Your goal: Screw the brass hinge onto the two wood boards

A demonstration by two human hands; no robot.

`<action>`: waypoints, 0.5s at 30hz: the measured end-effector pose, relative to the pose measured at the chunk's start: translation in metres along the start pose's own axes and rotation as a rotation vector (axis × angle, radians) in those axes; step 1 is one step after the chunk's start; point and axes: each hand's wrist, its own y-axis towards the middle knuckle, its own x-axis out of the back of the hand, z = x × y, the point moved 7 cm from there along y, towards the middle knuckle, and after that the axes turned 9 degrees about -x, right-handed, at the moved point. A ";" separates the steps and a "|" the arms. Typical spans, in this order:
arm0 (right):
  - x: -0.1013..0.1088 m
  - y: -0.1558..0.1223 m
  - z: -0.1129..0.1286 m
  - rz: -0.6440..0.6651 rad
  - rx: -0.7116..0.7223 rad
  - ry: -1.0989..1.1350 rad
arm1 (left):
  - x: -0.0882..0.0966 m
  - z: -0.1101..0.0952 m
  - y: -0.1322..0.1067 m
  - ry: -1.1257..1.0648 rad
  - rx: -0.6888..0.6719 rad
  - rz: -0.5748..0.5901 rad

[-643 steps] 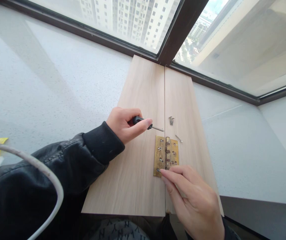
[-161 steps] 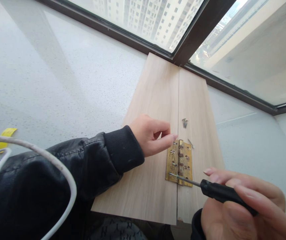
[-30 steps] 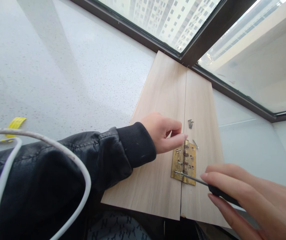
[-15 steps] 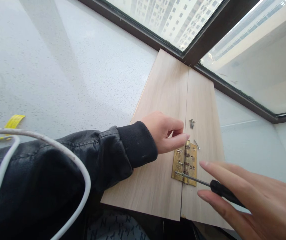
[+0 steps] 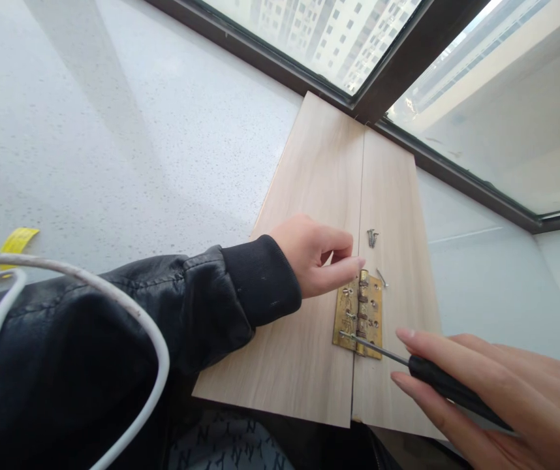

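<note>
A brass hinge (image 5: 361, 318) lies open across the seam between two pale wooden boards (image 5: 324, 170). My right hand (image 5: 519, 385) holds a screwdriver (image 5: 436, 378) by its black handle, fingers loosely around it. Its shaft slants across the hinge, and its tip meets a screw (image 5: 346, 334) tilted at the lowest hole of the left leaf. Other screws show in that leaf's holes. Curled on the left board, my left hand (image 5: 312, 254) has its thumb and fingertips close together at the hinge's upper end; what they pinch, if anything, is hidden.
Two screws (image 5: 373, 238) lie together on the right board, and another loose screw (image 5: 382, 279) rests beside the hinge. A white cable (image 5: 160, 356) with a yellow tag (image 5: 19, 240) loops over my left sleeve. Dark window frames (image 5: 260, 55) border the speckled white surface (image 5: 186, 130).
The screwdriver handle has shifted slightly right and down within my right hand, its tip staying at the screw. The whole view has drifted a little; my left hand keeps its pose.
</note>
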 end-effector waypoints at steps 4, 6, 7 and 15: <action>-0.008 0.005 0.009 -0.006 0.004 0.002 | 0.000 0.000 0.000 0.000 -0.004 0.000; -0.011 0.006 0.011 0.002 0.011 0.009 | 0.000 0.000 0.000 0.002 0.000 0.002; -0.012 0.006 0.012 0.005 0.014 0.013 | 0.000 0.001 0.000 0.003 0.004 0.003; -0.013 0.011 0.010 0.029 0.028 0.045 | -0.001 0.002 0.000 0.004 0.014 0.005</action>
